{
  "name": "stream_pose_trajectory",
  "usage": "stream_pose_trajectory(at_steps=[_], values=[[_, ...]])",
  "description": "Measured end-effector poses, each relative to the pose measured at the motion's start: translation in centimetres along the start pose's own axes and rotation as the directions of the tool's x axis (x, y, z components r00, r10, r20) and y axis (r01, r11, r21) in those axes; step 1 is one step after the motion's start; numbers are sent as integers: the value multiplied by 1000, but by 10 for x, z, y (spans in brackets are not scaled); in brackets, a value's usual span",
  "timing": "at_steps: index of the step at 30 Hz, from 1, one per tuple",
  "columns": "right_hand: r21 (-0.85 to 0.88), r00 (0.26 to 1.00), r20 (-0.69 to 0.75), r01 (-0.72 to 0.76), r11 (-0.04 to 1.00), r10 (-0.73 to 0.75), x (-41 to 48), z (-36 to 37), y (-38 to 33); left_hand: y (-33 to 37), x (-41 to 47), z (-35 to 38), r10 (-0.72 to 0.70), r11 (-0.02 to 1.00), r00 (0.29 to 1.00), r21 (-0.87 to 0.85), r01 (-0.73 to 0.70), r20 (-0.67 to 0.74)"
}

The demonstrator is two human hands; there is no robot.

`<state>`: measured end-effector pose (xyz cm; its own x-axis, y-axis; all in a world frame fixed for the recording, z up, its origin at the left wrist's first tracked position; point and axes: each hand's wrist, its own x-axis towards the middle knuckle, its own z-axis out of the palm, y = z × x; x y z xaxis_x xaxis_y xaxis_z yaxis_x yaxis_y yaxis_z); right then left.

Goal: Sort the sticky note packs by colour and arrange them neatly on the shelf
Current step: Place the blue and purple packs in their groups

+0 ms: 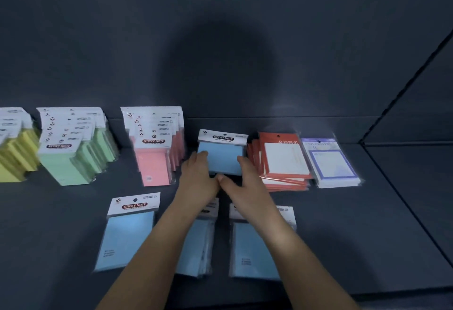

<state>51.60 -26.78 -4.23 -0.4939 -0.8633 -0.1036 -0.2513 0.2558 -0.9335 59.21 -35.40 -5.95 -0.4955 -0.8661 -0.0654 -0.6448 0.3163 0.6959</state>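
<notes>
A blue sticky note pack [222, 155] stands at the back of the dark shelf [343, 224], between the pink row and the red packs. My left hand [198, 175] grips its lower left edge and my right hand [242, 180] grips its lower right edge, thumbs meeting below it. Closer to me lie more blue packs: one at the left [127, 233], a small stack [198, 243] under my left forearm, and one [252, 248] under my right forearm. Rows of yellow packs [14, 155], green packs [73, 153] and pink packs [157, 148] stand along the back left.
Red-framed packs [284, 160] and a purple-framed pack [331, 162] lie to the right of the held pack. A dark back wall [220, 40] rises behind the rows. A seam [402, 187] runs diagonally across the shelf at the right.
</notes>
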Motion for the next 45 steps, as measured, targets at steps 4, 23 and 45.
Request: stream_pose_trajectory(at_steps=[4,23,45], values=[[179,987,-46,-145,973,155,11,10,-5,-8,9,2,-55,983,994,-178,37,-97],[259,950,-310,120,958,-35,-65,-48,36,6,-92,-16,80,827,989,-563,2,122],[205,1000,-23,13,979,-8,-43,-11,1,13,-57,-8,54,962,999,-269,-52,3]])
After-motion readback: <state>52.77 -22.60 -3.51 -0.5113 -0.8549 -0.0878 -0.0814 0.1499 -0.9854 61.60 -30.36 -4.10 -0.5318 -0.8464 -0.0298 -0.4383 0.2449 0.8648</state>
